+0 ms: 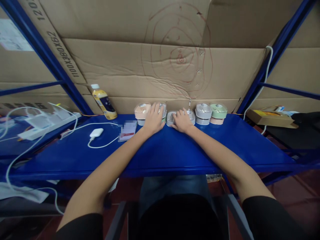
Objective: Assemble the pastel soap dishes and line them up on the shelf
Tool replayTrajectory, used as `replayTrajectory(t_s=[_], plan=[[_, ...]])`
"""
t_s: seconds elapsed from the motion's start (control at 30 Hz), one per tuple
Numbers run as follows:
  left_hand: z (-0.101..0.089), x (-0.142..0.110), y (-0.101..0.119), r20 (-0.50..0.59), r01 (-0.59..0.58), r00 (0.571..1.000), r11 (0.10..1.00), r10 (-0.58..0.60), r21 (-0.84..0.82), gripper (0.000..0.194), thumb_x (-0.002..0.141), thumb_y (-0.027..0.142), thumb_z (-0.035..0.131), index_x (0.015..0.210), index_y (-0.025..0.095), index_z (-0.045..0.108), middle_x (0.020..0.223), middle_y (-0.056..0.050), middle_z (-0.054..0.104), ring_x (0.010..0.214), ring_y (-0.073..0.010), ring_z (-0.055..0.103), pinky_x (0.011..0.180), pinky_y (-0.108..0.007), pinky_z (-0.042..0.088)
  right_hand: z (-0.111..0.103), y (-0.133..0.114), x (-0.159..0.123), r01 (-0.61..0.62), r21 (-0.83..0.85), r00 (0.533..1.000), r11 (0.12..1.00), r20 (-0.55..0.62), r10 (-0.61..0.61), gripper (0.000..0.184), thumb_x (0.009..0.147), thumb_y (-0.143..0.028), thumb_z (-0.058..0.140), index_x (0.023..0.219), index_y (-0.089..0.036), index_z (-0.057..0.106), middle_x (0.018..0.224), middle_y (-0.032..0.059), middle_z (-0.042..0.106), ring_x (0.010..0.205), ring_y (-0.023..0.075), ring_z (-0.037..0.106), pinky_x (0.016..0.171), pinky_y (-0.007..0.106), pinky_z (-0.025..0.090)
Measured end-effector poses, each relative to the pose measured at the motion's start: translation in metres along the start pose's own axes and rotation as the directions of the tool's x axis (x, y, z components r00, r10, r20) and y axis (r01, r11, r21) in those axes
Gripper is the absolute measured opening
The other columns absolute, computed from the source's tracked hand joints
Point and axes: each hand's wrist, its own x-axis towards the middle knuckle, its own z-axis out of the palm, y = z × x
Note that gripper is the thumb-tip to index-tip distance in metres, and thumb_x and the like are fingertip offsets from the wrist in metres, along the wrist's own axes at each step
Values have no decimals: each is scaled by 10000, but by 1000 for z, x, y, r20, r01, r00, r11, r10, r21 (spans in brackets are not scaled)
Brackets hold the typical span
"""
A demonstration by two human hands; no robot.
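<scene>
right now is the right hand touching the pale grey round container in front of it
Touching: the head view shows the fingers of the right hand lying on top of the pale grey round container, with no gap.

Behind the blue steel shelving unit [250, 146], sheets of flattened cardboard [112, 63], lapped one over another, creased and dented, rising past the top of the view. On the cardboard above the shelf, rough concentric rings of red marker [180, 60]; toward the shelf's left end, a slanting strip of black printed lettering [62, 53]. At each end of the shelf, a blue upright post [42, 56], with a blue crossbar [290, 91] running outward from it. Below the shelf, a dark red floor [295, 196] and the grey metal frame of a chair [240, 216]. Subdued indoor light, with soft glare along the shelf's glossy paint.
</scene>
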Motion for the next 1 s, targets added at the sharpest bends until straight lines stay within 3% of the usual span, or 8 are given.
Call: replayTrajectory(t_s=[0.1, 0.23, 0.37, 0.47, 0.63, 0.73, 0.87, 1.0], plan=[[3, 16, -4, 107, 66, 991, 993, -77, 102, 887, 893, 265, 764, 1675, 75, 394, 1766, -270, 380, 1654, -513, 289, 1338, -655, 261, 5, 2, 5, -57, 8, 998, 998, -31, 57, 687, 1022, -560, 660, 1452, -25, 633, 1461, 319, 664, 1435, 459, 550, 1304, 612, 279], [0, 13, -1, 116, 70, 989, 985, -89, 156, 687, 1013, 194, 604, 1669, 90, 429, 1734, -250, 451, 1619, -470, 376, 1304, -640, 334, 4, 11, -4, -58, 126, 988, 990, -135, 75, 612, 1057, -552, 594, 1410, -56, 666, 1479, 302, 651, 1450, 443, 535, 1302, 592, 293], [-17, -10, 3, 65, -24, 998, 999, 21, 49, 636, 1066, 168, 530, 1689, 119, 411, 1758, -245, 424, 1649, -451, 346, 1320, -682, 301, -7, 35, -27, -32, 379, 949, 925, -279, 147, 483, 1103, -480, 483, 1330, -115, 703, 1367, 228, 705, 1342, 390, 601, 1216, 554, 420], [-33, -36, 10, 17, -195, 980, 968, 200, -157, 689, 1068, 235, 627, 1712, 217, 383, 1767, -181, 440, 1668, -433, 327, 1335, -706, 288, -16, 57, -49, 75, 589, 929, 804, -334, 158, 478, 1069, -551, 561, 1355, -192, 690, 1368, 177, 708, 1334, 358, 633, 1179, 546, 491], [-43, -72, 41, 59, -346, 904, 804, 424, -484, 770, 1034, 151, 669, 1712, 367, 374, 1726, -77, 522, 1697, -348, 309, 1332, -675, 379, -23, 70, -78, 215, 766, 976, 605, -174, -128, 1004, 766, -686, 907, 1597, -243, 560, 1663, 171, 565, 1545, 401, 529, 1284, 630, 419], [-39, -79, 51, 103, -334, 871, 733, 480, -592, 736, 1034, 75, 599, 1678, 388, 434, 1744, -54, 493, 1703, -307, 311, 1351, -634, 391, -25, 61, -88, 179, 813, 967, 554, -42, -251, 1040, 738, -653, 939, 1620, -260, 553, 1605, 154, 636, 1466, 386, 620, 1238, 613, 486], [-31, -77, 48, 121, -230, 908, 717, 402, -658, 668, 1000, 203, 752, 1612, 362, 535, 1803, -112, 352, 1674, -363, 366, 1347, -617, 400, -27, 44, -96, 151, 789, 971, 595, -6, -239, 1015, 730, -632, 954, 1601, -265, 581, 1541, 152, 683, 1389, 385, 672, 1172, 595, 546], [-17, -74, 43, 158, -65, 954, 689, 256, -722, 1060, 781, 480, 995, 1661, 287, 437, 1711, -199, 450, 1610, -429, 447, 1314, -639, 419, -28, 27, -97, 152, 774, 979, 614, -32, -203, 1038, 739, -653, 946, 1612, -236, 568, 1502, 182, 693, 1352, 395, 689, 1135, 596, 563]])
